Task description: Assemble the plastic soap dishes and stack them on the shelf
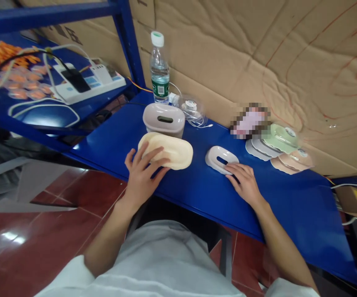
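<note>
My left hand lies over a cream oval piece, its fingers spread across the top and the thumb at the near edge. Right behind that piece stands a grey-beige oval container with a slot in its face. My right hand pinches the near right edge of a small pale oval dish with a dark slot, which rests on the blue table.
Behind are a water bottle and a coiled white cable. At the right lie scalloped green, grey and peach dishes, near a pixelated item. A power strip sits on the left shelf.
</note>
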Available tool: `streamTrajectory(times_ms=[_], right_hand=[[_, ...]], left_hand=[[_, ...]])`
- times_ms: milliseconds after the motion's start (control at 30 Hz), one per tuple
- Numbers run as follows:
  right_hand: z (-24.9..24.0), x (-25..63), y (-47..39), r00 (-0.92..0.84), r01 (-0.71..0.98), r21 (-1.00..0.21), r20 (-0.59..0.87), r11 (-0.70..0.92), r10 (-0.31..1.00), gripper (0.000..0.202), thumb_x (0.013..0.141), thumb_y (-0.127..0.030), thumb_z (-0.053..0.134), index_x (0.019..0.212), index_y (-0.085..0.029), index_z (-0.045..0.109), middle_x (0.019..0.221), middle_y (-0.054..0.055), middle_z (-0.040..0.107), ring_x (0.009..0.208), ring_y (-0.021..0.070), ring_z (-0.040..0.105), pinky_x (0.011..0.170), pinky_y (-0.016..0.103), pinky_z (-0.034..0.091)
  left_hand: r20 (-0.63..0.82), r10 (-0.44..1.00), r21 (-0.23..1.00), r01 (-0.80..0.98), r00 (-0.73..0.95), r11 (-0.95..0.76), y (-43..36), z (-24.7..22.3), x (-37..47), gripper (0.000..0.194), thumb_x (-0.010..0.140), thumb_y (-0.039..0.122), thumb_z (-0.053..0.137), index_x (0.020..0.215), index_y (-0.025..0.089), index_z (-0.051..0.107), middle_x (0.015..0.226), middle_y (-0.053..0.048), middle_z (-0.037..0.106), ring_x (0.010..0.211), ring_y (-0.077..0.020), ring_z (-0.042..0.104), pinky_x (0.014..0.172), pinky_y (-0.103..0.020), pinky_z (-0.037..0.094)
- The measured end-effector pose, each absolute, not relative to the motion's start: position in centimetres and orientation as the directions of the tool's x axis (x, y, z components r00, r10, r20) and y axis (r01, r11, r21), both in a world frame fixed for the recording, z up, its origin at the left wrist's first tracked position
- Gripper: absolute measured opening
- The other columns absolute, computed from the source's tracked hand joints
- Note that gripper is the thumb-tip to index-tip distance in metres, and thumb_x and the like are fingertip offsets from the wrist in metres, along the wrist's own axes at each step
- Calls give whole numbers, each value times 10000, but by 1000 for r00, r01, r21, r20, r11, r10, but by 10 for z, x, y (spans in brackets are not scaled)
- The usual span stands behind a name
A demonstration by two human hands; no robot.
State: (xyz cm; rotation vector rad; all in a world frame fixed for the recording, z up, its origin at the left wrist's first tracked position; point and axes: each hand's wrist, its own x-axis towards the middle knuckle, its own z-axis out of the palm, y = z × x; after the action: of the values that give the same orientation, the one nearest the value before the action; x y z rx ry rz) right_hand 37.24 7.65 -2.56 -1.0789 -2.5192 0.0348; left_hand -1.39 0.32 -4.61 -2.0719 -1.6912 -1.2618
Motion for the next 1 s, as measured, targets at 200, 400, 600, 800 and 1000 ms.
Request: streamTrajectory(times_ms=[200, 400, 600, 800, 1000], right_hand=[[-23, 375, 69, -320, 683, -410, 576, 605, 752, 308, 1059, -298, 619, 1358, -284, 693, 1280, 76, 765, 1219, 275, 698, 1045, 494, 591], [-16, 367, 54, -483, 598, -356, 555, 718, 677, 380, 1048, -218, 623, 1415, -306, 658, 1286, 65, 770, 1229, 279, 701, 1062, 497, 573], [-24, 356, 51, -702, 515, -300, 391, 803, 596, 350, 1061, -151, 566, 1385, -250, 653, 1354, 64, 749, 1306, 253, 661, 1084, 458, 537], [-32, 350, 49, -747, 529, -254, 313, 810, 586, 303, 1077, -265, 589, 1373, -231, 645, 1431, 99, 703, 1363, 283, 626, 1137, 499, 489], [-35, 349, 50, -734, 563, -179, 339, 807, 588, 363, 1086, -299, 579, 1444, -250, 616, 1428, 101, 705, 1355, 291, 628, 1109, 494, 477]], left_hand=[[663, 709, 285, 794, 242, -537, -8, -32, 62, 148, 1001, 229, 737, 1142, 264, 762, 1342, -80, 761, 1365, -295, 667, 1216, -530, 421], [556, 788, 320, 807, 265, -497, -6, -51, 95, 263, 1030, 243, 687, 1290, 211, 706, 1293, -135, 744, 1169, -274, 734, 1031, -448, 598], [558, 810, 318, 854, 182, -411, -12, -49, 90, 544, 1010, 209, 697, 1530, 242, 541, 1495, -207, 597, 1278, -317, 674, 991, -446, 632], [642, 714, 221, 825, 278, -520, -6, -21, 46, 444, 1011, 188, 691, 1443, 257, 614, 1405, -138, 696, 1265, -270, 684, 1062, -414, 568], [638, 761, 215, 921, 118, -324, 58, 22, -42, 343, 1068, 280, 547, 1388, 241, 665, 1388, -114, 726, 1295, -315, 666, 1079, -490, 515]])
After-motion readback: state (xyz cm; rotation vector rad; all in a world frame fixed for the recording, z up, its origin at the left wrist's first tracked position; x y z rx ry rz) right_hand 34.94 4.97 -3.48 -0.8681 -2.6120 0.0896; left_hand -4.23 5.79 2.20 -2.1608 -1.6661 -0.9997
